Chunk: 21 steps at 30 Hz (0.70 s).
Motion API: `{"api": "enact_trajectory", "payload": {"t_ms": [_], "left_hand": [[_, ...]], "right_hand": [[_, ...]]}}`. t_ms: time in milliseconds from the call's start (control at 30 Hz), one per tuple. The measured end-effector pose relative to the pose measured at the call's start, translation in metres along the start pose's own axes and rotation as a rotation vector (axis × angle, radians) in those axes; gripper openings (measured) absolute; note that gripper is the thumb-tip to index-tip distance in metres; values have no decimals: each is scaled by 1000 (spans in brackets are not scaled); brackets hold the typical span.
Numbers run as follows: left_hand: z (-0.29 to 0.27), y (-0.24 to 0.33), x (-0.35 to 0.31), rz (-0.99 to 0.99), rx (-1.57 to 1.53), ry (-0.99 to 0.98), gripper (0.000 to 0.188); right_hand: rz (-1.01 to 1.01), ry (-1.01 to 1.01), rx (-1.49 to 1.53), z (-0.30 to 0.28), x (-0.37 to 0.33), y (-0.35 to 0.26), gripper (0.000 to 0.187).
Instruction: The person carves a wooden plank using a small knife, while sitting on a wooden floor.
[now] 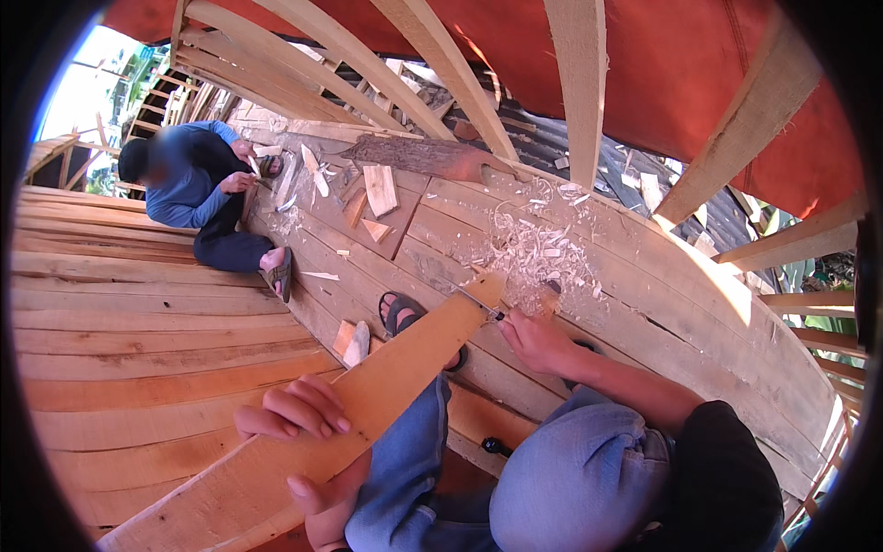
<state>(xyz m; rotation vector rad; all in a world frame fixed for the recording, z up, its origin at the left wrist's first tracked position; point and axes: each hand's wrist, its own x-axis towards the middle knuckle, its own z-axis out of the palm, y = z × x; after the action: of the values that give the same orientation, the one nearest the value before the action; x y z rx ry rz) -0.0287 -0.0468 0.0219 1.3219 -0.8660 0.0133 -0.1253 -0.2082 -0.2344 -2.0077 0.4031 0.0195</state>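
Note:
A long, flat wooden board slants across my lap, from the lower left up to its narrow far end. My left hand grips its near half, fingers over the upper edge and thumb at the lower edge. My right hand is closed on the dark handle of a knife. The thin blade lies across the board near its tapered tip. Just beyond that tip, a pile of curled wood shavings covers the floor planks. My sandalled foot shows beside the board.
A co-worker in blue sits at the upper left, holding a pale piece of wood. Wood offcuts and a bark-edged slab lie on the planked floor. Curved ribs rise along the far side, before a red sheet.

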Motion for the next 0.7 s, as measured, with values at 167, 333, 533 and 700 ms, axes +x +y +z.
{"api": "enact_trajectory", "payload": {"t_ms": [167, 333, 533, 700], "left_hand": [[5, 0, 8, 38, -4, -9, 51], [3, -4, 4, 33, -25, 23, 50], [-1, -5, 6, 52, -34, 25, 49], [4, -4, 8, 50, -53, -8, 50]], "right_hand": [[57, -10, -109, 2, 12, 16, 39], [39, 9, -11, -9, 16, 19, 39], [22, 32, -34, -8, 12, 7, 40], [26, 17, -10, -3, 14, 17, 39]]}}
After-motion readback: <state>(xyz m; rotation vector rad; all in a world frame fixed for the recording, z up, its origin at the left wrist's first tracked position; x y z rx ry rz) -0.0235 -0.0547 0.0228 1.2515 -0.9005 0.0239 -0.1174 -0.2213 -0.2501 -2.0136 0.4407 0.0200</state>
